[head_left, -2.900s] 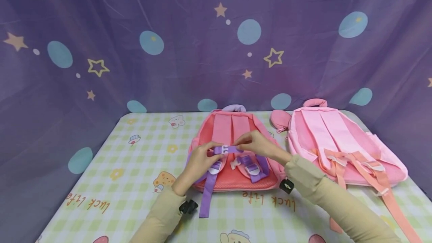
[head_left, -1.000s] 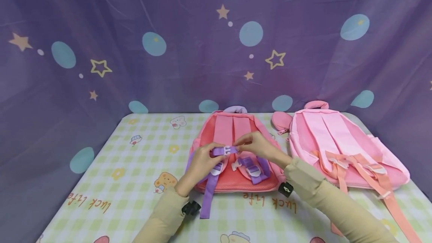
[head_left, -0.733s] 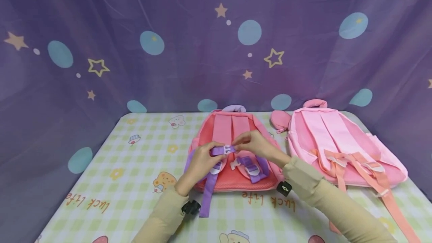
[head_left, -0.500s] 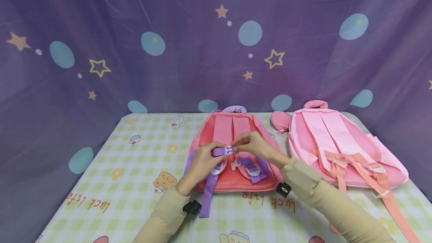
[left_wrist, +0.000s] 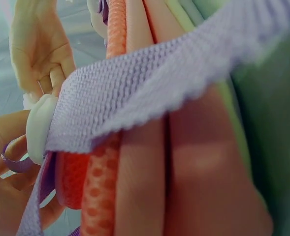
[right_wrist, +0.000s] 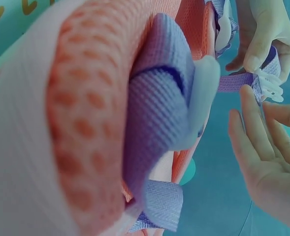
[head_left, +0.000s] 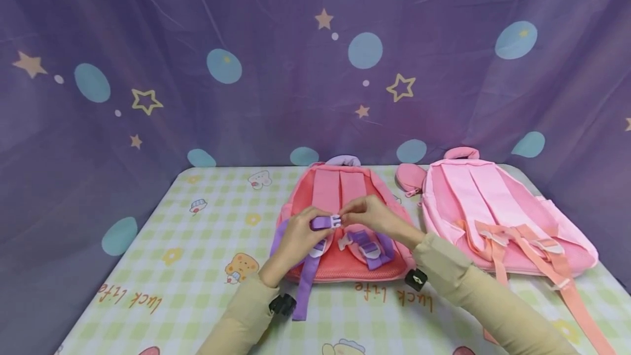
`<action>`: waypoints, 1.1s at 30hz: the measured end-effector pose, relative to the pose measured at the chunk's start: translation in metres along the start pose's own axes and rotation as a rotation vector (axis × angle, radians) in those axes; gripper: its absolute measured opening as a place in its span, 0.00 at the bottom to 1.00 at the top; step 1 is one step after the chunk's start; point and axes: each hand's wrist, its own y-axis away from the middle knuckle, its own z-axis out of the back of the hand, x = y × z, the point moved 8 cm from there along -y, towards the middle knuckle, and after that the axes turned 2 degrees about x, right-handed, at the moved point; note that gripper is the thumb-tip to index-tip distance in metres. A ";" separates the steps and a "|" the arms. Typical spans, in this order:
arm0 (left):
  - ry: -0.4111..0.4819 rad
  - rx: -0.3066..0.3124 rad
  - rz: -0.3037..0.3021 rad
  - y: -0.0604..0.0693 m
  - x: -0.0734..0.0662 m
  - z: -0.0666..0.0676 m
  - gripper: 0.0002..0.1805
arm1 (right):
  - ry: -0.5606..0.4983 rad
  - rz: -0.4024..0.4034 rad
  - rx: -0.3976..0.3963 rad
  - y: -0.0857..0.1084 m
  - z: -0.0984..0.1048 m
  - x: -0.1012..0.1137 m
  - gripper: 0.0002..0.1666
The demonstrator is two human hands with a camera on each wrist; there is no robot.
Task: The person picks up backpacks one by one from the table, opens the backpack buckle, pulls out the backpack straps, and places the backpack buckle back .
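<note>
A coral-pink backpack (head_left: 327,274) lies on the table with its shoulder straps facing up. Above its middle, my left hand (head_left: 297,239) pinches a looped purple strap (head_left: 322,223), whose end carries a white side-release buckle (head_left: 336,221). Close against the buckle's right side are the fingertips of my right hand (head_left: 371,216). In the right wrist view, the right hand (right_wrist: 275,162) pinches a short end of the strap below the buckle (right_wrist: 270,86), its other fingers extended. A white prong buckle piece (head_left: 344,242) hangs apart on the right shoulder strap.
To the right lies a light pink backpack (head_left: 532,229) with orange straps (head_left: 574,295). A small round pink pouch (head_left: 410,176) is between the bags. A loose purple strap tail (head_left: 303,295) trails over the checked tablecloth (head_left: 197,267). A purple curtain (head_left: 276,114) stands behind.
The white buckle has shifted right along the purple strap, toward my right fingertips. Less strap shows on the buckle's right side. Both hands stay nearly in place; the backpacks have not moved.
</note>
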 end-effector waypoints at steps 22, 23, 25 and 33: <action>0.031 0.020 0.021 0.003 0.005 -0.004 0.15 | 0.092 -0.084 -0.057 0.000 -0.001 -0.006 0.11; 0.037 0.019 0.022 0.004 0.005 -0.003 0.15 | 0.097 -0.082 -0.060 0.001 -0.001 -0.006 0.11; 0.050 0.020 0.033 0.004 0.005 -0.002 0.14 | 0.102 -0.083 -0.063 0.001 -0.001 -0.006 0.11; 0.047 0.023 0.081 0.005 0.005 0.001 0.08 | 0.087 -0.077 -0.065 0.000 -0.001 -0.008 0.11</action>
